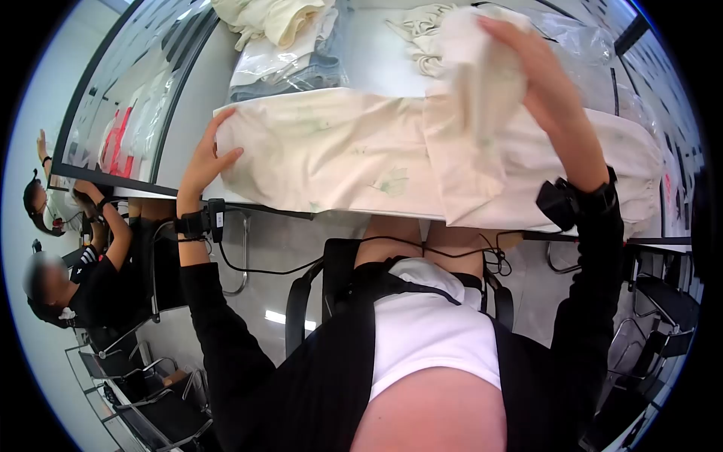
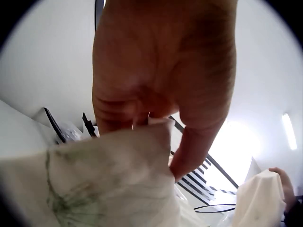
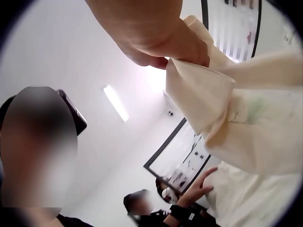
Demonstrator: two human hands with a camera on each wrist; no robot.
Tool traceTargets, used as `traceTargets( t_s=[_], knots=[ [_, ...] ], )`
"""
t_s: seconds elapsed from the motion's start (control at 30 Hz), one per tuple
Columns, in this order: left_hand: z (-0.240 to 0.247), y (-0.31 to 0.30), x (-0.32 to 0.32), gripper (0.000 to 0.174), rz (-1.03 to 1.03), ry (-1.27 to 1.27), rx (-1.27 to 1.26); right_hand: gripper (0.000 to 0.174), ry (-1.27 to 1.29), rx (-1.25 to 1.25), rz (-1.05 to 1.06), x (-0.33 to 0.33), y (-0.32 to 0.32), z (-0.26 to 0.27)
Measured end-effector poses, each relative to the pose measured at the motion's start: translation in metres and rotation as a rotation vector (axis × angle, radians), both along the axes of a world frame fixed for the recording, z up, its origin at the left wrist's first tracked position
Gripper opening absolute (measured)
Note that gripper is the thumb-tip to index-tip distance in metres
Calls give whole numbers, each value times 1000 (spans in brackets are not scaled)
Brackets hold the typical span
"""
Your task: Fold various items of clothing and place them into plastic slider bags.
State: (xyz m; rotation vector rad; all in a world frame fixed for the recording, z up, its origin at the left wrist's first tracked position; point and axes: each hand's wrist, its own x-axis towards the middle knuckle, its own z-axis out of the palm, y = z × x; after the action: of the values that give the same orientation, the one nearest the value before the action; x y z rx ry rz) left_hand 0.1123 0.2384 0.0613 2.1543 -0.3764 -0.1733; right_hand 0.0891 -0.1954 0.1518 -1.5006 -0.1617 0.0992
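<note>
A cream cloth [image 1: 361, 158] with a faint green leaf print lies lengthwise along the table's near edge. My left hand [image 1: 205, 154] rests at its left end, thumb and fingers spread apart at the edge. In the left wrist view, my left thumb [image 2: 189, 149] lies beside the cloth's corner, with some fingers hidden behind the cloth. Raised above the right part, my right hand [image 1: 531, 64] grips a bunched fold of cream cloth [image 1: 482, 75]. The right wrist view shows that fold [image 3: 199, 92] hanging from the curled fingers.
Behind the cloth, a pile of cream fabric [image 1: 275, 19] sits over plastic-wrapped folded clothes [image 1: 290, 68]. Clear plastic bags [image 1: 580, 34] lie at the back right. A dark-framed panel [image 1: 135, 90] borders the left side. A black cable [image 1: 279, 269] hangs from my left wrist; other people sit at left.
</note>
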Motion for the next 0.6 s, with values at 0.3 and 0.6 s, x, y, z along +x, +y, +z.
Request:
traceTargets(
  t_s=[0.3,0.6],
  knots=[
    [-31,22,-3,27,128,256,-207,45,-433,-656,772,8,143,-42],
    [-57,41,-28,67,45,-96,91,21,-146,-720,439,-18,-27,-26]
  ],
)
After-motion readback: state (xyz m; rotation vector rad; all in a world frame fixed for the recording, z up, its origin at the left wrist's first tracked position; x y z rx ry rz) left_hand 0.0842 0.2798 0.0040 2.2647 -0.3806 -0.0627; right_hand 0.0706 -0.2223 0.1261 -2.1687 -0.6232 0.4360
